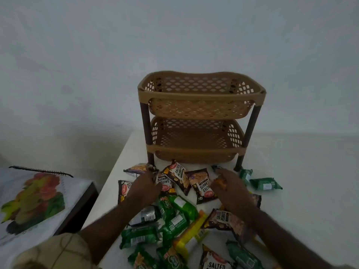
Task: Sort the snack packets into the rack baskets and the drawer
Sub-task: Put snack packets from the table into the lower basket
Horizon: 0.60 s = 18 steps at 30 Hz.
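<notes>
A white table stands against a plain pale wall in a dim room. At its far edge sits a two-tier tan plastic rack on dark brown legs: an upper basket and a lower basket, both with perforated sides, neither showing any packets inside. In front of the rack the snack packets lie scattered over the tabletop: black salted peanuts packets nearest the rack, green packets to the right and in the foreground, and a yellow packet among them.

The left hand reaches in from below with its fingers curled onto a peanuts packet just in front of the rack's left leg; whether it truly grips is blurred. The right hand lies over the packets near the rack's right leg, fingers bent around something small and orange-brown, its hold unclear.

To the left, apart from the table, a lower dark-framed surface carries a cloth printed with fruit, with a dark comb-like object at its far edge.
</notes>
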{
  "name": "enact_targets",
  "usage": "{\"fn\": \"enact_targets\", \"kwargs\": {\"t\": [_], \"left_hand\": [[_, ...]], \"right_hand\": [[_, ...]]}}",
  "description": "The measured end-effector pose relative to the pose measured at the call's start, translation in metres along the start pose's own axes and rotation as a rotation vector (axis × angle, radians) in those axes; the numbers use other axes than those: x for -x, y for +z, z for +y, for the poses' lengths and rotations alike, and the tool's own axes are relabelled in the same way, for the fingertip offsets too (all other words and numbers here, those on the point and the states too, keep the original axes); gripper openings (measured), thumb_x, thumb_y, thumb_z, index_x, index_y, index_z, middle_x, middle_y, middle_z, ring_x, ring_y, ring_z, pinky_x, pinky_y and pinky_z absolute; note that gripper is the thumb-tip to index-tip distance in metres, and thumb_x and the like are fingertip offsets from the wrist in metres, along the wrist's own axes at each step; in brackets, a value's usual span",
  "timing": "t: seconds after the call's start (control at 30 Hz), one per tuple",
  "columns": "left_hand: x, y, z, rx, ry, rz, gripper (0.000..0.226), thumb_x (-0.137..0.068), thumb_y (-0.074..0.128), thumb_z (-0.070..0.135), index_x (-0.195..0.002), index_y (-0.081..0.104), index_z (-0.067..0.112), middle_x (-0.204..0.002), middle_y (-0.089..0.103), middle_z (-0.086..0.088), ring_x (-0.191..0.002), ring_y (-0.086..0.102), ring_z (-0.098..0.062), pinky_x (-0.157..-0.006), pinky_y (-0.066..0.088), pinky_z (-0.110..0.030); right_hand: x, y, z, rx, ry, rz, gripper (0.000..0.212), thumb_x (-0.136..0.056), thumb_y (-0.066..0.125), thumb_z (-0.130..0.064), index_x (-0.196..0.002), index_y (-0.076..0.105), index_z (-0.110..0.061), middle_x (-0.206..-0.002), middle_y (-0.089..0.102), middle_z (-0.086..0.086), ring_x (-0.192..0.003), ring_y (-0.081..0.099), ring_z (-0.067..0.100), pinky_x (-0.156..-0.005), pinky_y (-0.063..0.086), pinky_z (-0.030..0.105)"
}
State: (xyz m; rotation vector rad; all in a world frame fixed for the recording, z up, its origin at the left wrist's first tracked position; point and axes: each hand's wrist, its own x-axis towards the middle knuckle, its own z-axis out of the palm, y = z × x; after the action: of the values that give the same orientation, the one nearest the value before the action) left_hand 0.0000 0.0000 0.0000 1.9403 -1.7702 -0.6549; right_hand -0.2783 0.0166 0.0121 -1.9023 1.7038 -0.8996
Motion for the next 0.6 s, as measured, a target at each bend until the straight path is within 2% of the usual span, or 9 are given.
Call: {"fn": "enact_targets", "kwargs": {"t": [0.07, 0.2, 0.3, 0.5, 0.6], "left_hand": [[-0.005, 0.008, 0.002, 0.008, -0.052, 0.028, 0.021, -0.090, 0.055, 0.032, -0.102, 0.062, 0.018, -0.094, 0.068, -0.004, -0.080, 0.063, -0.020, -0.067, 0.045, -0.027], [-0.018, 0.025, 0.009, -0.002, -0.166, 0.025, 0.031, -0.094, 0.050, 0.042, -0.099, 0.063, 0.014, -0.098, 0.067, -0.005, -0.080, 0.058, -0.019, -0.073, 0.046, -0.029], [-0.028, 0.033, 0.011, -0.054, -0.212, 0.017, 0.043, -0.093, 0.047, 0.049, -0.108, 0.065, 0.013, -0.107, 0.067, -0.009, -0.095, 0.063, -0.026, -0.082, 0.051, -0.034], [-0.039, 0.039, 0.013, -0.116, -0.170, -0.033, 0.040, -0.086, 0.063, 0.045, -0.120, 0.062, 0.024, -0.113, 0.068, -0.002, -0.102, 0.064, -0.021, -0.088, 0.052, -0.035], [-0.042, 0.037, 0.016, -0.044, -0.260, -0.044, 0.037, -0.081, 0.070, 0.041, -0.111, 0.066, 0.019, -0.109, 0.069, -0.004, -0.098, 0.065, -0.022, -0.083, 0.053, -0.032]], "right_hand": [[-0.005, 0.001, 0.003, -0.048, 0.066, -0.040, 0.050, -0.087, 0.063, -0.045, -0.129, 0.051, -0.022, -0.117, 0.060, 0.000, -0.100, 0.056, 0.010, -0.081, 0.042, 0.025], [-0.016, 0.005, 0.007, -0.038, 0.124, -0.127, 0.048, -0.088, 0.063, -0.039, -0.131, 0.049, -0.022, -0.115, 0.059, 0.001, -0.102, 0.057, 0.014, -0.085, 0.047, 0.029], [-0.027, 0.009, 0.005, 0.008, 0.113, -0.188, 0.040, -0.087, 0.063, -0.037, -0.124, 0.053, -0.024, -0.110, 0.061, -0.001, -0.092, 0.058, 0.010, -0.079, 0.046, 0.028], [-0.034, 0.026, -0.003, 0.110, 0.031, -0.323, 0.045, -0.086, 0.064, -0.045, -0.125, 0.054, -0.024, -0.106, 0.062, -0.006, -0.085, 0.053, 0.007, -0.065, 0.039, 0.019], [-0.034, 0.037, -0.011, 0.058, -0.001, -0.398, 0.043, -0.085, 0.066, -0.041, -0.122, 0.054, -0.021, -0.095, 0.060, -0.008, -0.080, 0.058, 0.007, -0.060, 0.042, 0.017]]}}
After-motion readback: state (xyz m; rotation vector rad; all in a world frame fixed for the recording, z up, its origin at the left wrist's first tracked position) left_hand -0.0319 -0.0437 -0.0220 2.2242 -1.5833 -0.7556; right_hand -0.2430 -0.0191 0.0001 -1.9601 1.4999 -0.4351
